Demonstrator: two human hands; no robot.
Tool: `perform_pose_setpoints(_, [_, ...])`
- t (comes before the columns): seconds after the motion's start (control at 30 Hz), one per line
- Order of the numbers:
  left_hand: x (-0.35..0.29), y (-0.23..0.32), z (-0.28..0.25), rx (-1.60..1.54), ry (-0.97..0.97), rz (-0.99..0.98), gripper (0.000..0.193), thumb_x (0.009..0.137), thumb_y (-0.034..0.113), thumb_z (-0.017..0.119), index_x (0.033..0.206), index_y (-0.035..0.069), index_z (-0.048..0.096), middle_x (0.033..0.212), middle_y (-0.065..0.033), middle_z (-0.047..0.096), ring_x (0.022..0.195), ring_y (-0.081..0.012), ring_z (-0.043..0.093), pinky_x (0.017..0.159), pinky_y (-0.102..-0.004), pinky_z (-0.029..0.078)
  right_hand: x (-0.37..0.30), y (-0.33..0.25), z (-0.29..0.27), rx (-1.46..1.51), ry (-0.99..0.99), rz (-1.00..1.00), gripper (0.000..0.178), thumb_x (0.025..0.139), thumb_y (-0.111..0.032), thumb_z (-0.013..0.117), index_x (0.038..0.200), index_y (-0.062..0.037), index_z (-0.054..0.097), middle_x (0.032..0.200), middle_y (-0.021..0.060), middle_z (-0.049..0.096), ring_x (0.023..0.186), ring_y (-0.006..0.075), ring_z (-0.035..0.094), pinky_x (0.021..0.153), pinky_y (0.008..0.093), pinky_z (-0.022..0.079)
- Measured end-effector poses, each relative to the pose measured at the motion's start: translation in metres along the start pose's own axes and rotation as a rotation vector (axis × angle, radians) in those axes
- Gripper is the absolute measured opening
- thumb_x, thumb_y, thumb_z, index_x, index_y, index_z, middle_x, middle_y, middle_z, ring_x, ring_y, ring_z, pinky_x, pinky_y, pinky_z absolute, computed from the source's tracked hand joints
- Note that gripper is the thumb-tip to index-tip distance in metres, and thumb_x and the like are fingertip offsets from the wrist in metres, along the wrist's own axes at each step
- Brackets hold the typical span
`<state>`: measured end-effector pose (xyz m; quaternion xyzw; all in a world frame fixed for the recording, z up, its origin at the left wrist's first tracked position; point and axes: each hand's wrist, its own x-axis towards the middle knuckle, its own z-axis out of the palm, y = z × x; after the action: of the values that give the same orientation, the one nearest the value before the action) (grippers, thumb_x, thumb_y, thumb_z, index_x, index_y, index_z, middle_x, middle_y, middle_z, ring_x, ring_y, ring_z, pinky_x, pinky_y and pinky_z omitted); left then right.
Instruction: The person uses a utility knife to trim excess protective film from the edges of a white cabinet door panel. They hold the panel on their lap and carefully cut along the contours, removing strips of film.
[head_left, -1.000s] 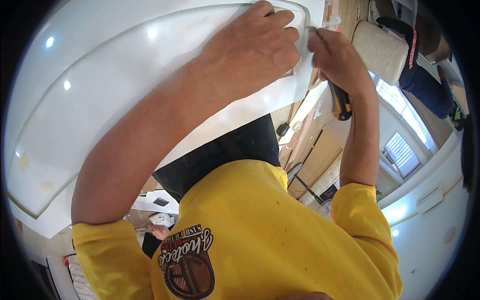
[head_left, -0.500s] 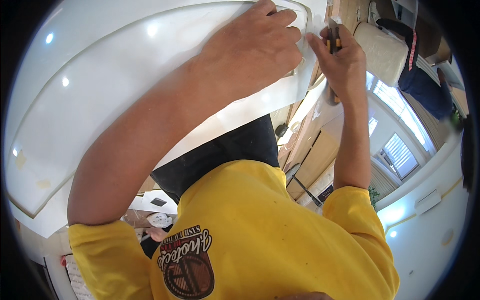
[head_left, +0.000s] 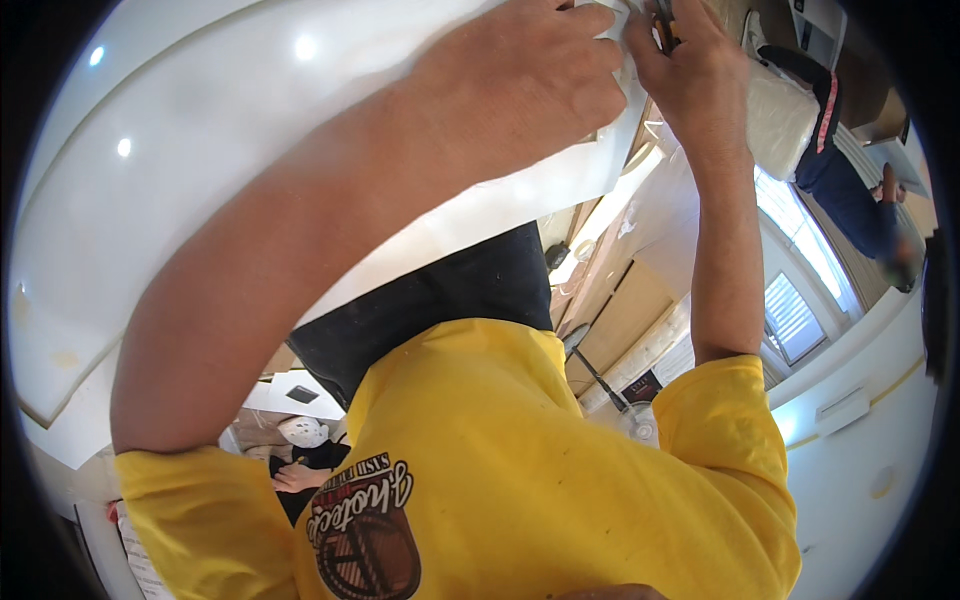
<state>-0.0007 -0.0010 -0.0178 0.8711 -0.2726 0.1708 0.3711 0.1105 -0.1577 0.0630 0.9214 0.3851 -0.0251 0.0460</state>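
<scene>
A large glossy white panel (head_left: pixel 200 180) with a curved outline spreads across the left and top of the view. My left hand (head_left: pixel 530 85) lies across its right end, fingers curled in; whatever they grip is hidden. Just right of it, at the panel's right edge, my right hand (head_left: pixel 697 85) is wrapped round a utility knife (head_left: pixel 664 28) with a black and yellow handle. The knife's upper end is cut off by the top of the view, so its blade cannot be made out.
A person in dark clothes (head_left: pixel 840 205) is at the right, near a plastic-wrapped pale block (head_left: pixel 782 115). Another person's hand (head_left: pixel 297 478) shows at the lower left, beside a white sheet with a dark rectangle (head_left: pixel 302 394). Wooden boards (head_left: pixel 625 310) lie right of my body.
Both my hands have shifted up and slightly right, the knife moving with the right hand toward the top edge. The person at the right has changed pose.
</scene>
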Motion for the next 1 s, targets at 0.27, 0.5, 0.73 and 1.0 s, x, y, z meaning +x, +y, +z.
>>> perform_pose_setpoints(0.27, [0.009, 0.008, -0.007, 0.139, -0.15, -0.066, 0.014, 0.086, 0.016, 0.062, 0.079, 0.011, 0.073, 0.09, -0.0029, 0.065, 0.102, -0.0204, 0.059, 0.093, -0.0376, 0.043, 0.016, 0.014, -0.014, -0.07, -0.046, -0.263, 0.018, 0.081, -0.005, 0.072, 0.088, -0.0008, 0.056, 0.083, 0.0206, 0.062, 0.076, 0.043, 0.065, 0.067, 0.0493, 0.051])
perform_pose_setpoints(0.5, [0.007, 0.014, -0.009, 0.182, -0.23, -0.144, 0.016, 0.089, 0.016, 0.06, 0.093, 0.006, 0.071, 0.116, -0.0104, 0.067, 0.123, -0.0261, 0.057, 0.106, -0.0428, 0.042, 0.031, 0.029, -0.005, 0.19, -0.144, -0.394, 0.017, 0.079, -0.004, 0.069, 0.09, 0.0011, 0.058, 0.088, 0.0227, 0.064, 0.083, 0.0453, 0.065, 0.077, 0.0512, 0.053])
perform_pose_setpoints(0.73, [0.019, 0.065, 0.026, 0.208, 0.085, -0.606, 0.018, 0.087, 0.024, 0.077, 0.091, 0.006, 0.074, 0.124, -0.0012, 0.071, 0.132, -0.021, 0.057, 0.113, -0.0431, 0.04, 0.036, 0.054, -0.003, 0.406, -0.175, -0.405, 0.012, 0.083, -0.007, 0.068, 0.09, 0.0007, 0.062, 0.09, 0.0238, 0.066, 0.09, 0.0438, 0.066, 0.079, 0.0497, 0.053])
perform_pose_setpoints(1.0, [0.022, 0.078, 0.042, 0.054, 0.222, -0.756, 0.032, 0.088, 0.038, 0.076, 0.08, 0.007, 0.073, 0.121, -0.0015, 0.071, 0.134, -0.0184, 0.055, 0.118, -0.0424, 0.036, 0.037, 0.053, 0.007, 0.224, -0.17, -0.522, 0.026, 0.083, -0.016, 0.078, 0.103, -0.0047, 0.065, 0.089, 0.0167, 0.07, 0.075, 0.0381, 0.068, 0.068, 0.0438, 0.057])
